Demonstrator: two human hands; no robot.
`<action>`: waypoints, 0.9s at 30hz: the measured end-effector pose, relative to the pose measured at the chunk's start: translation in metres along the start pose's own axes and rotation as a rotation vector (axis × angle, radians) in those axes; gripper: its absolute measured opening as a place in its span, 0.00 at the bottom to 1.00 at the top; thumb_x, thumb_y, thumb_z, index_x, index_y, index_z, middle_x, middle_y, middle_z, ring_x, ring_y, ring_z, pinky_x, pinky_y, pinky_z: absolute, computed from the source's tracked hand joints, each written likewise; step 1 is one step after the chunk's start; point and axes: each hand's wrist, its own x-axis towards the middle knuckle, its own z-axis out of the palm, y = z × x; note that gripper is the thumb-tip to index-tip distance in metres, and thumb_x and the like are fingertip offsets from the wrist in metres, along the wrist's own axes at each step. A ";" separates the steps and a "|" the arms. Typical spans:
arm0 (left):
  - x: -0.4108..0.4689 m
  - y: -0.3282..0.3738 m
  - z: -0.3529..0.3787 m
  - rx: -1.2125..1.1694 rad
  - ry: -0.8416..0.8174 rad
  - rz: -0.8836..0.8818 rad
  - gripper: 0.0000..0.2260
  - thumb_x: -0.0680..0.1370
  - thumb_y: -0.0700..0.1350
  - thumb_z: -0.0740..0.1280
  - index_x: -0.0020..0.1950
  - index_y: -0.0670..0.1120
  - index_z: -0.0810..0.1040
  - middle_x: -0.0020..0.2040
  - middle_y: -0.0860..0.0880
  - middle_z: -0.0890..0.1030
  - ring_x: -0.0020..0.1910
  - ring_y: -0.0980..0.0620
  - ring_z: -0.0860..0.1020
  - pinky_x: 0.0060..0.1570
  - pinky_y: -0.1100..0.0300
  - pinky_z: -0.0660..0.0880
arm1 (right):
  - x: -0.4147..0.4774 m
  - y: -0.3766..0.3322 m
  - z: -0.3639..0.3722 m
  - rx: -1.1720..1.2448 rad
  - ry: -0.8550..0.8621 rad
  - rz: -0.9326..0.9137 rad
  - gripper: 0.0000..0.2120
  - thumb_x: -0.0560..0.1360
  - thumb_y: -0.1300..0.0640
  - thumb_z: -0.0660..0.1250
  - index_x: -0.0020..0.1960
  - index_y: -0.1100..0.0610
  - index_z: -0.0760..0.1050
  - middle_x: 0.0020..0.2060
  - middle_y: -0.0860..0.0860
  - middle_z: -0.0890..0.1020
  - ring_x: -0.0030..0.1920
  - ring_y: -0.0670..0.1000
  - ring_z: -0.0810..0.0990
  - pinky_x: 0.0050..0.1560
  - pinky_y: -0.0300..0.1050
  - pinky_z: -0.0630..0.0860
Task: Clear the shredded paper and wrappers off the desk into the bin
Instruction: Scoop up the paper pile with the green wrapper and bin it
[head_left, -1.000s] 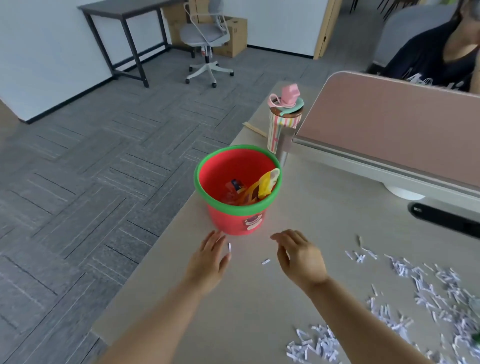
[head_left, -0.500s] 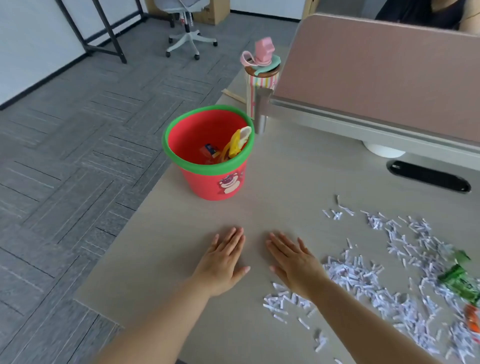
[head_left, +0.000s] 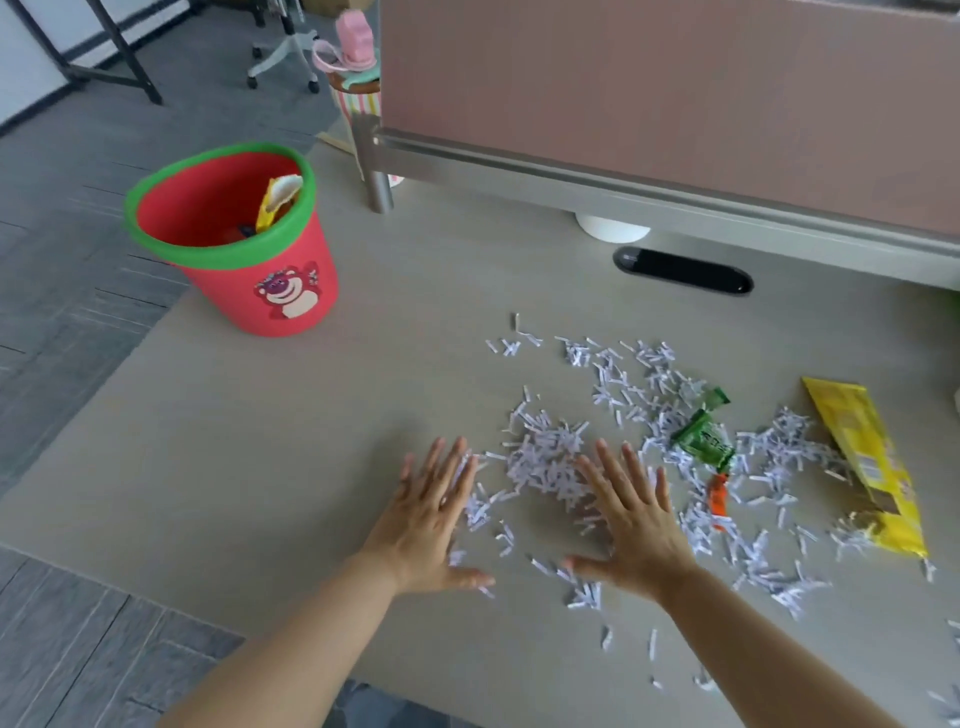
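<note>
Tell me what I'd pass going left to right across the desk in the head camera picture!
Bin → left hand → right hand → green wrapper → yellow wrapper. The shredded paper spreads under and around the hands and wrappers, so it has no single place.

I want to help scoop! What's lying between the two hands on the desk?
In the head view, a heap of shredded paper lies on the desk between the left hand and the right hand, both flat with fingers spread.
</note>
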 end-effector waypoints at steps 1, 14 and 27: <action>-0.007 0.004 0.002 0.012 0.002 0.007 0.54 0.64 0.78 0.50 0.74 0.41 0.43 0.74 0.43 0.43 0.72 0.39 0.47 0.64 0.37 0.43 | -0.012 0.007 0.002 -0.022 -0.016 -0.007 0.54 0.58 0.22 0.55 0.73 0.46 0.35 0.73 0.44 0.36 0.72 0.55 0.35 0.68 0.64 0.37; 0.070 0.016 -0.007 -0.001 -0.063 -0.115 0.39 0.67 0.70 0.35 0.68 0.47 0.29 0.74 0.46 0.36 0.69 0.53 0.33 0.67 0.50 0.34 | 0.057 -0.009 -0.003 -0.048 -0.025 0.056 0.48 0.60 0.23 0.34 0.72 0.49 0.33 0.73 0.51 0.37 0.72 0.55 0.36 0.68 0.59 0.35; 0.036 0.036 0.006 0.077 -0.010 0.067 0.52 0.61 0.80 0.45 0.75 0.47 0.45 0.75 0.47 0.47 0.72 0.37 0.47 0.57 0.27 0.44 | -0.101 0.036 0.017 -0.015 -0.040 -0.107 0.53 0.58 0.21 0.55 0.74 0.48 0.49 0.74 0.52 0.49 0.73 0.59 0.47 0.68 0.63 0.46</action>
